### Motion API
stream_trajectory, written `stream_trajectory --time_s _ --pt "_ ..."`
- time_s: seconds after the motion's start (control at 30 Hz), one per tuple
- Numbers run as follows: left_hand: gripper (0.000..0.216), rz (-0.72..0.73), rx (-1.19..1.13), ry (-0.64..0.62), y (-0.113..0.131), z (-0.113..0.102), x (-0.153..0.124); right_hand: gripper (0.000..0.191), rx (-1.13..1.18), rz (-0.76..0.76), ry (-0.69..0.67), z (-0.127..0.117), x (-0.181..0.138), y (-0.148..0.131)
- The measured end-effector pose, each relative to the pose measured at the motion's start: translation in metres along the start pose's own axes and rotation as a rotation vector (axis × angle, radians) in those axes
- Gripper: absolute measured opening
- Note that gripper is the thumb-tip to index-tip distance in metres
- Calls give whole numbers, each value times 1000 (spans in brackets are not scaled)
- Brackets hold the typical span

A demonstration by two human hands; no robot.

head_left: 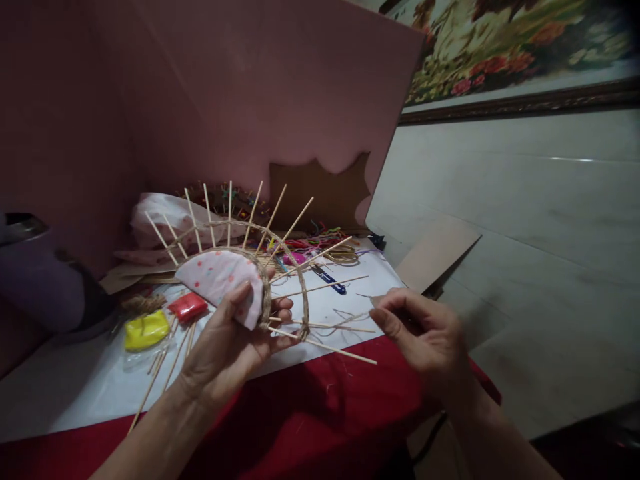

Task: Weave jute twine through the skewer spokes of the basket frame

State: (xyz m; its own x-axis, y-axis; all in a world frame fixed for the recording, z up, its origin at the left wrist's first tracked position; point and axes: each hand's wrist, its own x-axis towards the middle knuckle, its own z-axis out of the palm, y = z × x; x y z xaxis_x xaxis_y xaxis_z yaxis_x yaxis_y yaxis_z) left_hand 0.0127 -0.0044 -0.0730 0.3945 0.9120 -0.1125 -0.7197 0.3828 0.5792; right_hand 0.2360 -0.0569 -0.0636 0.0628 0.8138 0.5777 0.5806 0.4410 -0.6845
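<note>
Left hand (227,347): clamped round spoked basket frame (220,277), held over the tabletop's (75,387) front edge. Right hand (420,330): pinching weaving strand (345,323). Advice: keep it taut, snug against each stick (320,288).

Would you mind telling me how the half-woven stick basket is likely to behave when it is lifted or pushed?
Probably light: the left hand holds the basket up by its fabric base alone. The thin sticks splay freely, so they likely flex and could snap if pushed. The twine looks floppy, trailing loosely to the right hand.
</note>
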Motion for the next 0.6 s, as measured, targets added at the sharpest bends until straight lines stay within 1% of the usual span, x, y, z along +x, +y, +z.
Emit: stream_trajectory --time_s 0.1,0.23,0.3,0.4,0.6 --pt "21 -29 0 -29 0 0 0 28 129 154 -52 12 9 12" --pt "25 -46 12 -74 0 1 0 29 193 245 -133 37 12 29" --pt "26 -56 18 -74 -1 1 -1 29 180 259 -167 48 10 31" --pt "25 -60 6 -71 -2 2 -2 28 126 231 -188 61 8 29" --pt "26 -64 -18 -57 -1 1 -1 30 81 195 -229 73 9 30"
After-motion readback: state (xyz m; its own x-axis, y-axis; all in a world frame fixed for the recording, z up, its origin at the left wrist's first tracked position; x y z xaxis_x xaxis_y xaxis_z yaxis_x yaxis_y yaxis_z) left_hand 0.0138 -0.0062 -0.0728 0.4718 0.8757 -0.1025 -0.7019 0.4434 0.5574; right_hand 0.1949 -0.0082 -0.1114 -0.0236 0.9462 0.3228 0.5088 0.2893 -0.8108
